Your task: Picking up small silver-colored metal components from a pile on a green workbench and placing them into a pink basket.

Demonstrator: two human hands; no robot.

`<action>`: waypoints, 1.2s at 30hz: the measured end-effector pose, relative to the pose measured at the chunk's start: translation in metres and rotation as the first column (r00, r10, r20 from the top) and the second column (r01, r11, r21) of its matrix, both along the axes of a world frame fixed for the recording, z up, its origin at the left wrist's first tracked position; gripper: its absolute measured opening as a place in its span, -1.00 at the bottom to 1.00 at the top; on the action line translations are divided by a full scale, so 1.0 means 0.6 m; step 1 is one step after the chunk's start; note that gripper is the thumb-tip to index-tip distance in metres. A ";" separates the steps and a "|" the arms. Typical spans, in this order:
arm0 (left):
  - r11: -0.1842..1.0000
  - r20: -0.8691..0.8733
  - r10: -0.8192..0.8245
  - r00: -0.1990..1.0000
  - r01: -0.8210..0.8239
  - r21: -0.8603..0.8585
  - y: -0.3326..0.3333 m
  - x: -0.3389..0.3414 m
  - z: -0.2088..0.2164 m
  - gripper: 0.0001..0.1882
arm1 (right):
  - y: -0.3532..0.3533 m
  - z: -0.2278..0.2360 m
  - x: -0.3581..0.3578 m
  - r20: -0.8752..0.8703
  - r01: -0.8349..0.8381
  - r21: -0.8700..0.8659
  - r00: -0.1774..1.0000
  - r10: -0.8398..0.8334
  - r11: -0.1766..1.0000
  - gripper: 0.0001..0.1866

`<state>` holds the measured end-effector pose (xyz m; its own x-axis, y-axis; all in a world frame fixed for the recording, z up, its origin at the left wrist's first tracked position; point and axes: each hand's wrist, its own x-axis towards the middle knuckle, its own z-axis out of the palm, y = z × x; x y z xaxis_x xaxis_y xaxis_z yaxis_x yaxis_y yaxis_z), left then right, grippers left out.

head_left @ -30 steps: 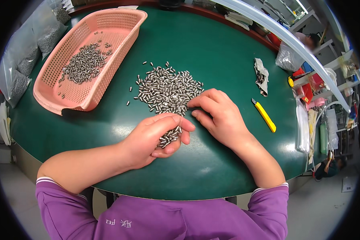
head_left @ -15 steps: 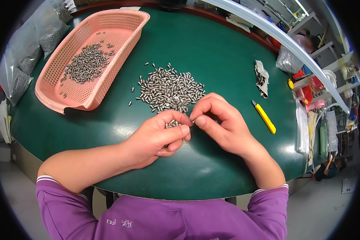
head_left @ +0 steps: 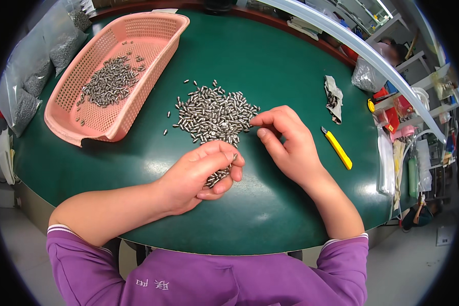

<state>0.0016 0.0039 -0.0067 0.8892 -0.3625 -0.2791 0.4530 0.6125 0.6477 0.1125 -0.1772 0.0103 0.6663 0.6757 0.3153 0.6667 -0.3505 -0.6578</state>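
Observation:
A pile of small silvery, bullet-shaped metal parts (head_left: 209,109) lies loose on the green tabletop, with a few strays at its left. My left hand (head_left: 199,171) is cupped just in front of the pile, fingers curled round a clutch of the same metal parts (head_left: 219,176). One of these sticks up by the tip of my left thumb. My right hand (head_left: 288,140) is at the pile's right edge, index fingertip by the outermost parts. Its thumb and index finger are apart, and no part shows between them.
A pink plastic basket (head_left: 125,120) holding more metal parts stands at the left. Bags of grey parts (head_left: 66,48) line the table's left edge. To the right lie a yellow utility knife (head_left: 337,149) and a crumpled grey wrapper (head_left: 333,99). Shelving crowds the far right.
My right hand has left my left fingertips and moved up and right to the pile's edge, its pinch opened. The left hand's grip has shifted slightly, showing more metal parts.

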 end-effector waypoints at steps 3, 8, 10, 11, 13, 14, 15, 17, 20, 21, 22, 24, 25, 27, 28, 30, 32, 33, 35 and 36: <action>1.000 0.007 -0.013 1.000 0.013 0.016 0.003 0.000 0.002 -0.81 | -0.001 -0.006 0.004 0.148 0.003 -0.095 0.989 0.011 0.995 -0.83; 0.998 0.055 -0.040 0.998 0.038 0.041 0.003 0.000 0.005 -0.77 | 0.001 -0.013 0.002 0.256 0.002 -0.149 0.966 0.036 0.989 -0.85; 0.999 0.044 -0.033 0.998 0.032 0.030 0.003 0.000 0.005 -0.78 | 0.001 -0.015 0.003 0.267 0.002 -0.156 0.963 0.040 0.988 -0.85; 0.999 0.044 -0.033 0.998 0.032 0.030 0.003 0.000 0.005 -0.78 | 0.001 -0.015 0.003 0.233 -0.015 -0.180 0.971 0.058 0.983 -0.86; 0.999 0.011 -0.030 0.999 0.030 0.040 0.002 -0.001 0.003 -0.79 | 0.000 -0.013 0.001 0.201 -0.033 -0.204 0.977 0.075 0.978 -0.86; 0.999 0.012 -0.027 1.000 0.027 0.041 0.002 -0.001 0.002 -0.79 | 0.001 -0.012 -0.002 0.113 -0.059 -0.150 0.991 0.076 0.987 -0.87; 0.999 0.024 -0.024 0.999 0.023 0.043 0.001 -0.001 0.000 -0.82 | 0.002 -0.011 -0.005 0.024 -0.079 -0.093 0.996 0.082 0.992 -0.87; 0.999 0.036 -0.020 0.999 0.018 0.045 -0.001 -0.002 -0.004 -0.84 | 0.005 0.009 -0.020 -0.067 -0.130 -0.018 0.989 0.129 0.991 -0.87; 1.000 0.033 -0.014 0.999 0.013 0.026 -0.002 -0.003 -0.005 -0.86 | 0.008 0.018 -0.030 -0.063 -0.240 0.096 0.967 0.246 0.966 -0.88; 0.999 0.036 -0.021 0.999 0.019 0.049 -0.002 -0.003 -0.004 -0.86 | 0.008 0.020 -0.033 -0.026 -0.267 0.080 0.962 0.270 0.960 -0.89; 0.997 0.038 -0.028 0.999 0.025 0.072 -0.002 -0.004 -0.003 -0.85 | 0.008 0.021 -0.036 0.010 -0.294 0.063 0.956 0.294 0.954 -0.90; 0.998 0.037 -0.021 0.999 0.019 0.057 -0.003 -0.004 -0.002 -0.87 | 0.007 0.023 -0.038 0.025 -0.284 0.055 0.959 0.283 0.957 -0.90; 0.999 0.037 -0.013 0.999 0.012 0.042 -0.003 -0.003 -0.001 -0.88 | 0.007 0.023 -0.037 0.045 -0.257 0.071 0.966 0.254 0.964 -0.89; 1.000 0.038 -0.006 0.999 0.005 0.028 -0.003 -0.002 -0.004 -0.88 | 0.006 0.023 -0.030 0.084 -0.207 0.078 0.976 0.201 0.975 -0.88; 1.000 0.039 0.001 0.999 -0.001 0.013 -0.002 -0.002 -0.005 -0.87 | 0.005 0.021 -0.026 0.084 -0.208 0.079 0.976 0.202 0.975 -0.88; 1.000 0.014 0.001 1.000 -0.001 0.009 0.000 -0.001 -0.003 -0.85 | 0.003 0.018 -0.019 0.112 -0.123 0.053 0.987 0.117 0.991 -0.87; 1.000 -0.011 -0.002 1.000 0.002 0.004 0.001 -0.001 -0.001 -0.82 | 0.001 0.012 -0.009 0.123 -0.108 0.042 0.987 0.102 0.993 -0.86; 1.000 -0.012 -0.006 1.000 0.006 0.000 0.001 -0.001 0.000 -0.80 | 0.001 0.008 -0.004 0.167 -0.079 0.012 0.983 0.075 0.997 -0.85; 1.000 -0.013 -0.009 1.000 0.009 -0.005 0.002 0.000 0.000 -0.78 | -0.001 0.002 0.002 0.211 -0.048 -0.016 0.976 0.051 0.999 -0.84; 1.000 -0.010 -0.012 1.000 0.013 0.002 0.003 -0.001 0.001 -0.76 | -0.001 0.000 0.005 0.234 -0.028 -0.041 0.972 0.037 0.999 -0.82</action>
